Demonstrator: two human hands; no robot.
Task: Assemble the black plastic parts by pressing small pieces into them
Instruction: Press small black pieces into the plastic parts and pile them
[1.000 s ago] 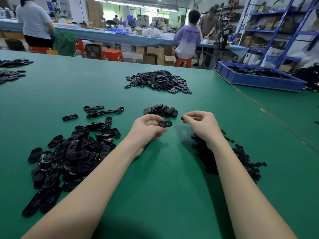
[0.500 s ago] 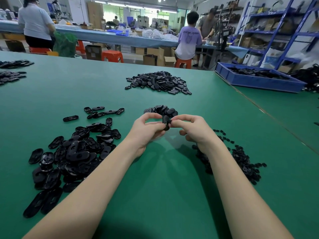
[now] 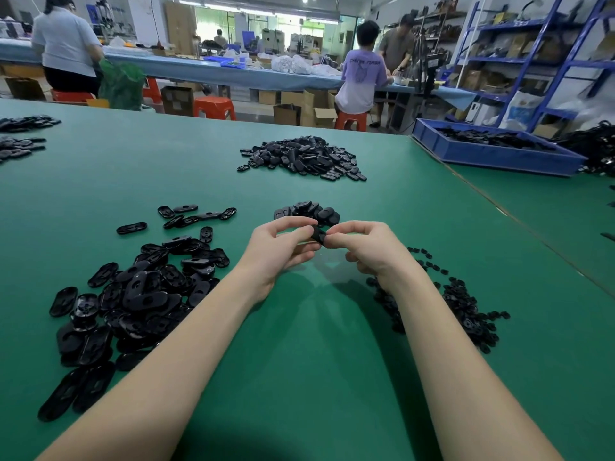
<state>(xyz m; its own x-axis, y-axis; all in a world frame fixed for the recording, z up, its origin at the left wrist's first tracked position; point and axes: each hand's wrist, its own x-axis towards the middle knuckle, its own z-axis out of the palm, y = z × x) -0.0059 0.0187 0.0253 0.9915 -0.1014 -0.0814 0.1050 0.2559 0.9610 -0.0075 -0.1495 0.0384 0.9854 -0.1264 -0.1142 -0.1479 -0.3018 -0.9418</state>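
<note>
A black oval plastic part (image 3: 317, 235) is held between both hands above the green table (image 3: 299, 327). My left hand (image 3: 278, 249) pinches it from the left with thumb and fingers. My right hand (image 3: 362, 249) pinches it from the right, fingertips pressed on it; any small piece under them is hidden. A heap of black oval parts (image 3: 133, 294) lies to the left. Small black pieces (image 3: 462, 304) are scattered on the right, partly behind my right forearm. A small stack of parts (image 3: 309, 211) sits just beyond my hands.
A larger heap of black parts (image 3: 303, 158) lies farther back on the table. More parts (image 3: 20, 138) sit at the far left edge. A blue bin (image 3: 492, 151) with black parts stands at the back right. People work at a bench beyond.
My right hand moved left from beside the part and closed onto it. Both hands now press the part together, slightly farther from me than before.
</note>
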